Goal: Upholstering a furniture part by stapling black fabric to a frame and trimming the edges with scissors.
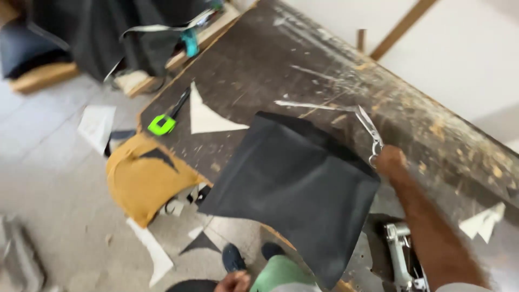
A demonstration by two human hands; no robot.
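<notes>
sheet (294,186): I log it on the workbench (303,65), overhanging the near edge.
scissors (370,132): just right of sheet, in right hand (392,162).
cutter (167,119): left of sheet.
left hand (233,281): below sheet, near floor.

Left hand (233,281) cut by the bottom edge; scissors (370,130) blurred; stapler (401,259) partly hidden.
</notes>
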